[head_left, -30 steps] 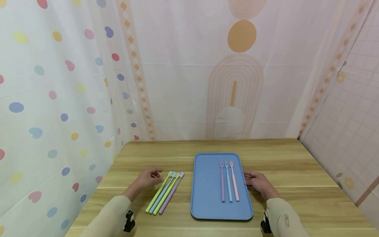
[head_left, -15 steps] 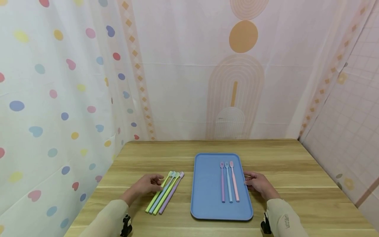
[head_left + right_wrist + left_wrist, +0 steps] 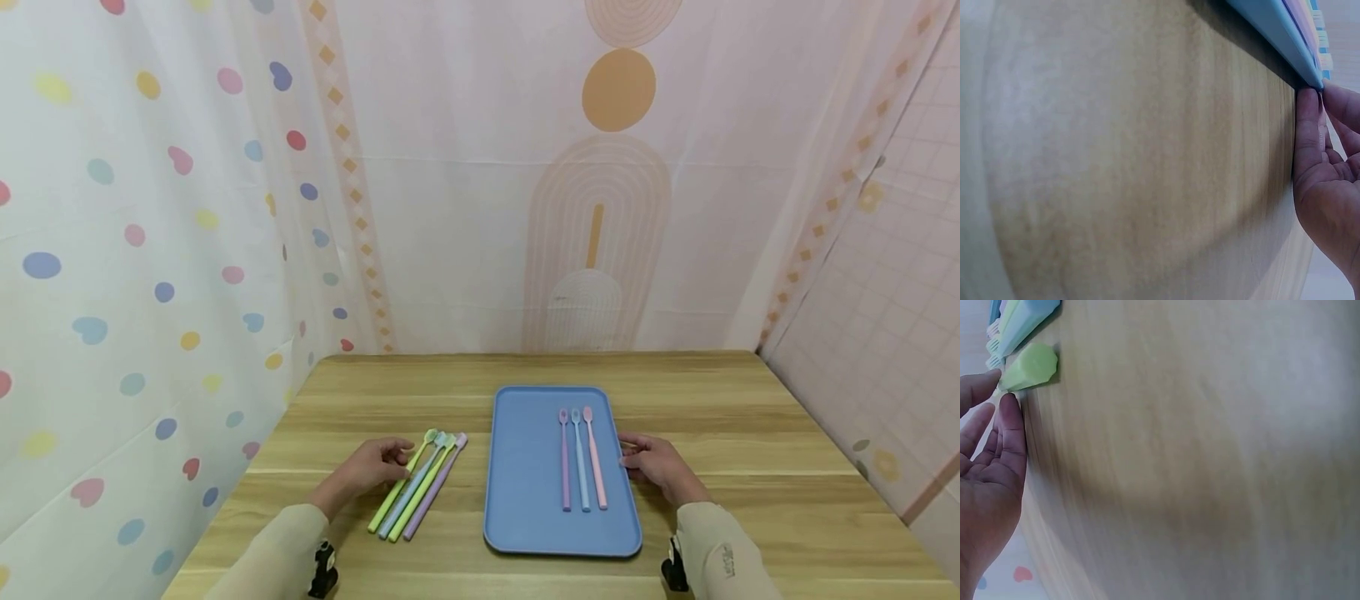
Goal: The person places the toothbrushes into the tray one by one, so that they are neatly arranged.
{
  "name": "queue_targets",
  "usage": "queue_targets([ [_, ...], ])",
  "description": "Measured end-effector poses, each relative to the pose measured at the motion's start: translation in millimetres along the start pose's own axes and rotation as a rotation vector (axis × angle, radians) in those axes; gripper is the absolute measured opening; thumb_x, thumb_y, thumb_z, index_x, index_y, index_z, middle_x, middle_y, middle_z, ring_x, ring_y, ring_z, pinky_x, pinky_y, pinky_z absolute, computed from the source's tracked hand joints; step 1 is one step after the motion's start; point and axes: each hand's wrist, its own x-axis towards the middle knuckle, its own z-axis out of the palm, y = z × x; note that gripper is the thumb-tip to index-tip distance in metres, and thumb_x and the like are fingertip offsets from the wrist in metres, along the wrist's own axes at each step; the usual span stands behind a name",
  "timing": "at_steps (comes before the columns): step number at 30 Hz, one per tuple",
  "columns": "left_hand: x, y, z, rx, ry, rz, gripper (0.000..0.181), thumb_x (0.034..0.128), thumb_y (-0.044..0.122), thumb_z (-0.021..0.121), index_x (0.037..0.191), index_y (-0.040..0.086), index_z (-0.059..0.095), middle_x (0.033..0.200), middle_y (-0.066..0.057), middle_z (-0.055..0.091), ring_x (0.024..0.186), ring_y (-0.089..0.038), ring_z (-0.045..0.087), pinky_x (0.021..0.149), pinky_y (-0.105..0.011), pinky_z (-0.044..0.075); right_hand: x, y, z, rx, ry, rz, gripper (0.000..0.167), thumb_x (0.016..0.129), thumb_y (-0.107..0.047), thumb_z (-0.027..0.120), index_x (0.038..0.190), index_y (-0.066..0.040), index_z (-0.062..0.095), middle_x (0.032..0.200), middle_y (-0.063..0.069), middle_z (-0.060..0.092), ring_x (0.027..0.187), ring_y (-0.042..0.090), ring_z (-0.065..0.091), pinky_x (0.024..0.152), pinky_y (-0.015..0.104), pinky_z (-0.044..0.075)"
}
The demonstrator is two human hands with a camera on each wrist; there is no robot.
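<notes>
My left hand point(image 3: 372, 467) pinches the outermost green toothbrush point(image 3: 390, 501) of a fanned group on the table. Beside that brush lie a light blue toothbrush point(image 3: 405, 502), a second green toothbrush point(image 3: 420, 494) and a purple toothbrush point(image 3: 433, 494). The left wrist view has thumb and fingertips at the green handle point(image 3: 1034, 365). On the right, my right hand point(image 3: 656, 465) grips the right rim of a blue tray point(image 3: 525, 508). Inside the tray, a purple toothbrush point(image 3: 566, 467), a light blue toothbrush point(image 3: 582, 467) and a pink toothbrush point(image 3: 596, 467) lie side by side, heads away from me.
A wood-grain table point(image 3: 450, 375) carries everything. Patterned curtains point(image 3: 450, 208) hang behind it and along the left side. Bare tabletop separates the toothbrush group from the tray.
My left hand has moved slightly right and down onto the outermost green toothbrush, which has shifted a little from the others. My right hand and the tray stay put.
</notes>
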Motion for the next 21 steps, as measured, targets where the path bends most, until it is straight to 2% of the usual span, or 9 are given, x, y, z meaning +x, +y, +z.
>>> queue_targets([
  [3, 0.7, -0.4, 0.2, 0.008, 0.007, 0.0, 0.05, 0.0835, -0.001, 0.074, 0.128, -0.013, 0.055, 0.097, -0.012, 0.06, 0.084, -0.02, 0.053, 0.064, -0.027, 0.049, -0.4, -0.4, 0.0, 0.002, -0.001, -0.002, 0.047, 0.09, 0.01, 0.057, 0.137, 0.01, 0.051, 0.111, 0.021, 0.064, 0.088, 0.018, 0.064, 0.075, 0.034, 0.056],
  [13, -0.2, -0.7, -0.5, 0.02, -0.035, 0.005, 0.051, 0.0824, -0.002, 0.074, 0.128, -0.014, 0.055, 0.096, -0.011, 0.058, 0.08, -0.018, 0.051, 0.059, -0.026, 0.047, 0.3, -0.5, -0.3, 0.001, -0.003, 0.001, 0.048, 0.09, 0.01, 0.057, 0.137, 0.01, 0.051, 0.113, 0.021, 0.064, 0.088, 0.018, 0.064, 0.075, 0.034, 0.056],
  [21, -4.8, 1.8, 0.0, 0.02, -0.025, -0.012, 0.051, 0.0817, -0.004, 0.075, 0.128, -0.015, 0.055, 0.095, -0.01, 0.058, 0.081, -0.019, 0.051, 0.059, -0.025, 0.047, -1.2, -1.0, -0.5, 0.002, -0.006, 0.005, 0.048, 0.09, 0.01, 0.056, 0.138, 0.01, 0.05, 0.115, 0.023, 0.062, 0.089, 0.019, 0.063, 0.077, 0.035, 0.056],
])
